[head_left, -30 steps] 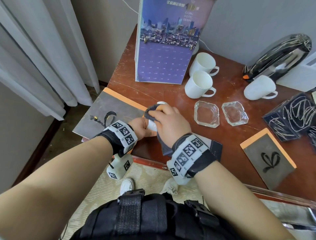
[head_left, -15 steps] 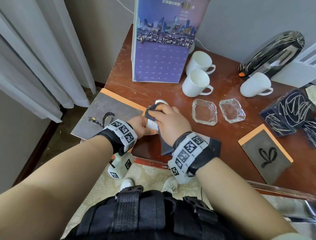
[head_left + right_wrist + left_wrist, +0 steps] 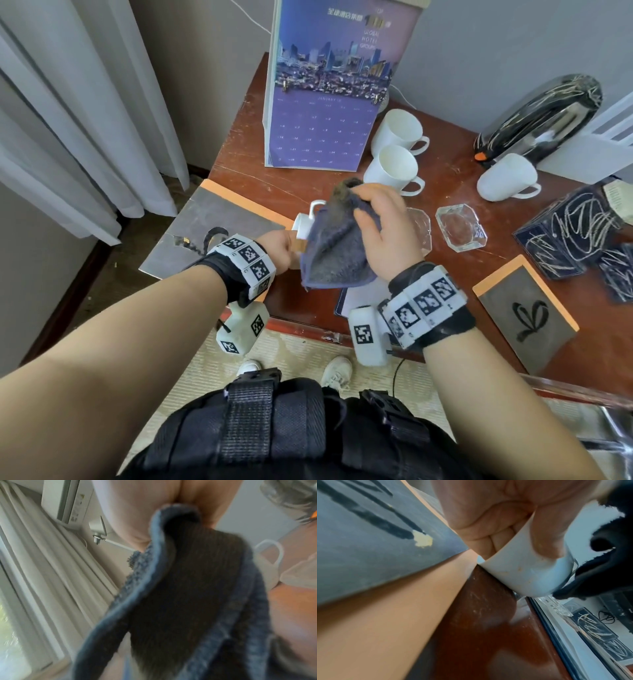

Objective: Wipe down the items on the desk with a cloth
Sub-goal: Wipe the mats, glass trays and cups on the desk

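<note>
My left hand (image 3: 282,245) grips a white mug (image 3: 305,221) low over the front left of the wooden desk (image 3: 239,161); the left wrist view shows the fingers curled round the mug (image 3: 525,566). My right hand (image 3: 380,222) is lifted above it and pinches a grey-blue cloth (image 3: 337,246), which hangs down and hides most of the mug. In the right wrist view the cloth (image 3: 185,595) fills the middle, blurred.
A purple standing calendar (image 3: 325,102) is at the back. Three more white mugs (image 3: 394,168) and two glass ashtrays (image 3: 460,228) sit mid-desk. Dark scribbled cards (image 3: 568,233), two orange-edged boards (image 3: 524,311) and a shiny black kettle (image 3: 541,116) lie around. Curtains (image 3: 68,102) hang left.
My right hand has lifted off the mug, taking the cloth up and to the right so that it now hangs free. The left hand still holds the mug in about the same place.
</note>
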`<state>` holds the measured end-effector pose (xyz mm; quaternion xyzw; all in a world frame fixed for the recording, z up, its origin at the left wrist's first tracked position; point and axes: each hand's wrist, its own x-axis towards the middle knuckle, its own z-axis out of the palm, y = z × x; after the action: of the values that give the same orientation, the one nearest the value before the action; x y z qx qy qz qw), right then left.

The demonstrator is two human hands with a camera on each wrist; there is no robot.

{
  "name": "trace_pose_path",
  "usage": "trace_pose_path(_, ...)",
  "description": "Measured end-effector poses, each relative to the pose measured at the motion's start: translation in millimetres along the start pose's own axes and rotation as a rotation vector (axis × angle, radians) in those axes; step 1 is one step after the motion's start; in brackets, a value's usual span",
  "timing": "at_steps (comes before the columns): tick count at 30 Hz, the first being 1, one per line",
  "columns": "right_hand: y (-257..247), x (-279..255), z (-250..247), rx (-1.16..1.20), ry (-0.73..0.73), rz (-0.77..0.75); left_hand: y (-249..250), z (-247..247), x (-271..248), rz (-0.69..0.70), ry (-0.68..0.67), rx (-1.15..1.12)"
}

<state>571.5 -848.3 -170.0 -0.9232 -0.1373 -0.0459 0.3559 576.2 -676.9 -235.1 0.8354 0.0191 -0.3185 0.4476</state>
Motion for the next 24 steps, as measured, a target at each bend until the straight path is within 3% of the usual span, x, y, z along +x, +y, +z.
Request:
trace_pose_path(4,13,-11,30,-0.233,-0.208,0.102,4,-1,-1,0.088,-0.053,-0.009)
trace_pose_path(10,12,-17,23,-0.485,-0.417,0.111,9,-2,-1,0.102,-0.058,0.039)
trace_pose_path(17,14,-7,9,-0.456,-0.383,0.067,1,2,-1,0.126,-0.039,-0.123)
trace_pose_path(20,14,-5,1,-0.436,-0.31,0.052,-2,-1,3,0.104,-0.047,-0.037)
trace_pose_path(22,6,-3,10,-0.368,-0.252,-0.045,-4,-1,6,0.106,-0.036,0.006)
trace_pose_path(24,0,-3,25,-0.46,-0.381,-0.122,-1,-1,5,0.084,-0.031,0.133)
